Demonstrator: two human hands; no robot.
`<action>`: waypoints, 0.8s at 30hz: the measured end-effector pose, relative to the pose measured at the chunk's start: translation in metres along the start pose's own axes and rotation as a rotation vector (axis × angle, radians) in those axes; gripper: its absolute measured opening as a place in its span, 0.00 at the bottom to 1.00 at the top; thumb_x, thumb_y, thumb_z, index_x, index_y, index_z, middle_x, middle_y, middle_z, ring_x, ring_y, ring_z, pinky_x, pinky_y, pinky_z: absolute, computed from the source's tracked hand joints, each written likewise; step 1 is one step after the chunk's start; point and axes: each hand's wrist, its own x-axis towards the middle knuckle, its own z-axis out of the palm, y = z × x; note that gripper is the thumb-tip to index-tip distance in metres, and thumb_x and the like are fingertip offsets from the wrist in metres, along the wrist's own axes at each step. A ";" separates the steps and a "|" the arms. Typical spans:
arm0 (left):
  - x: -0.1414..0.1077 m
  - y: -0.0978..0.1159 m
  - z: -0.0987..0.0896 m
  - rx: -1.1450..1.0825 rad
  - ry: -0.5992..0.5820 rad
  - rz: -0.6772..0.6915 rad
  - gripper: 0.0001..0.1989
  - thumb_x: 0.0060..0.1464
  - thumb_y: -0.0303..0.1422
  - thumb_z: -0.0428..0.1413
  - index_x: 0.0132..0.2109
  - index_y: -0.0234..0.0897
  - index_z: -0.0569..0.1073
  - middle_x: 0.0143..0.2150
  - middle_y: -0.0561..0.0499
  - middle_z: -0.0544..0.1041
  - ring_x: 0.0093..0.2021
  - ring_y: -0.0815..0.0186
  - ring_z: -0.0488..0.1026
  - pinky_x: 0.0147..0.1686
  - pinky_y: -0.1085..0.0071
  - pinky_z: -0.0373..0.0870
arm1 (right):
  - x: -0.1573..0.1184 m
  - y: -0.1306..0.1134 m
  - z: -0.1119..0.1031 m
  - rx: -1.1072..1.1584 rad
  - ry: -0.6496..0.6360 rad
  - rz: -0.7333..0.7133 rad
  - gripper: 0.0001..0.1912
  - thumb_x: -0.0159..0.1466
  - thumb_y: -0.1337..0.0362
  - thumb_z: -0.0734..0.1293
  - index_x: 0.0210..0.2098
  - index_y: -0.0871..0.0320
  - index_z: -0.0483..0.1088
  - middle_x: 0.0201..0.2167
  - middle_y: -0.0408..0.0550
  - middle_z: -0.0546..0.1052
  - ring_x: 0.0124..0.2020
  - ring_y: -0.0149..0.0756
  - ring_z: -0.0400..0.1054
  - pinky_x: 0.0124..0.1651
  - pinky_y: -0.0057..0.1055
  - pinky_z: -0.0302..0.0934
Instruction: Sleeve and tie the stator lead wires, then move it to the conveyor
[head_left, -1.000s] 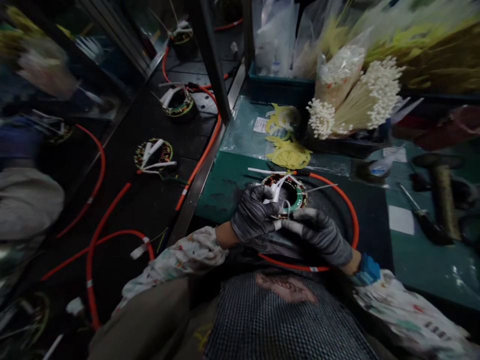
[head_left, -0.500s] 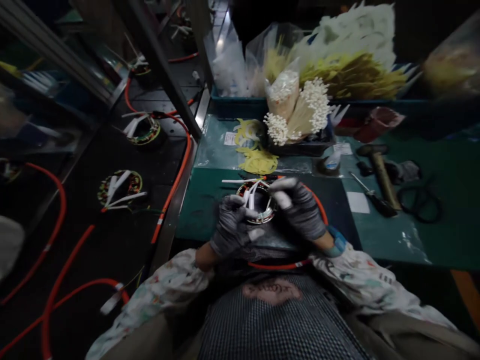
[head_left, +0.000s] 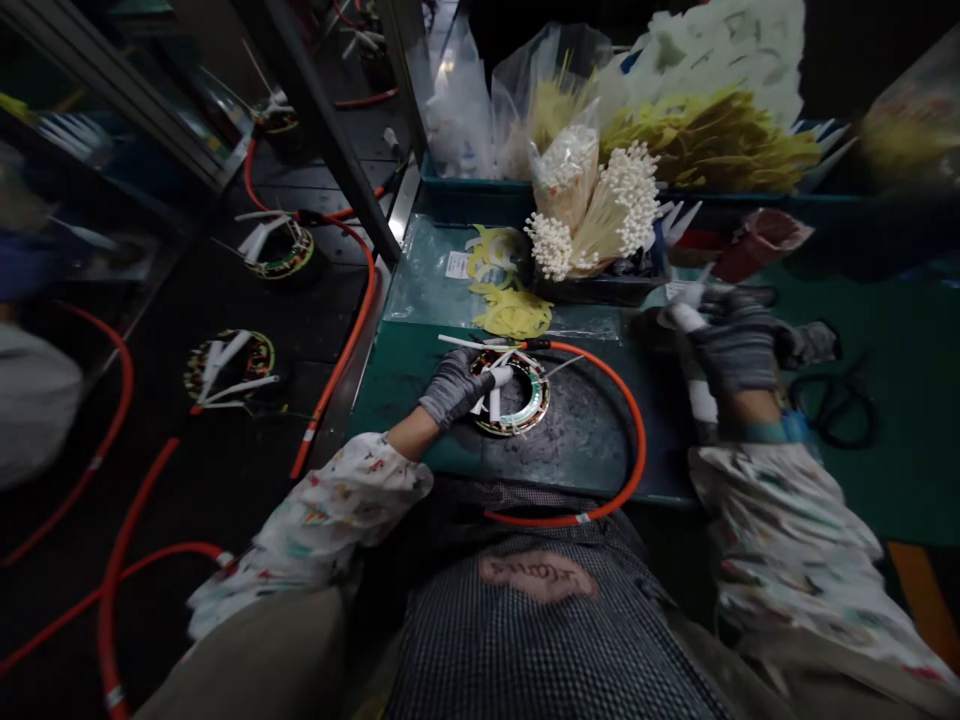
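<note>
A round wound ring (head_left: 534,400) with white sleeves and wires lies on the green bench mat. My left hand (head_left: 459,385), in a grey glove with white fingertips, grips the ring's left side. From the ring's top an orange tube (head_left: 637,410) curves right and back toward my apron. My right hand (head_left: 731,335), gloved alike, is over the tools at the right, blurred; the hammer and screwdriver there are mostly hidden under it. Whether its fingers hold anything cannot be made out.
Behind the ring lie yellow cut pieces (head_left: 512,310) and a bundle of white-tipped sticks (head_left: 619,210). A black cord loop (head_left: 847,410) is at the right. More wound rings (head_left: 229,370) stand on the left conveyor, beside a metal post (head_left: 322,130).
My right hand has left the ring and moved right, over the hammer and screwdriver. My left hand has moved up onto the ring's left side.
</note>
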 end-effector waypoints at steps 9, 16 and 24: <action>-0.010 0.010 0.001 0.019 0.007 0.094 0.27 0.59 0.48 0.65 0.58 0.35 0.83 0.62 0.38 0.84 0.63 0.47 0.82 0.67 0.48 0.78 | -0.176 -0.077 -0.003 0.165 -0.342 -0.199 0.16 0.71 0.49 0.70 0.49 0.55 0.76 0.39 0.52 0.85 0.36 0.45 0.82 0.40 0.42 0.79; -0.074 0.007 0.011 0.423 0.180 0.635 0.23 0.74 0.43 0.56 0.69 0.42 0.76 0.70 0.42 0.79 0.75 0.52 0.71 0.78 0.50 0.67 | -0.230 -0.070 0.013 0.087 -0.459 -0.332 0.19 0.75 0.55 0.69 0.62 0.48 0.81 0.56 0.51 0.86 0.54 0.51 0.85 0.56 0.51 0.83; -0.098 0.000 0.019 0.534 0.298 0.782 0.23 0.77 0.45 0.54 0.73 0.50 0.70 0.67 0.46 0.81 0.75 0.52 0.72 0.73 0.49 0.75 | -0.216 -0.090 0.003 -0.026 -0.571 -0.355 0.17 0.74 0.52 0.70 0.59 0.45 0.84 0.54 0.53 0.85 0.55 0.57 0.82 0.63 0.58 0.77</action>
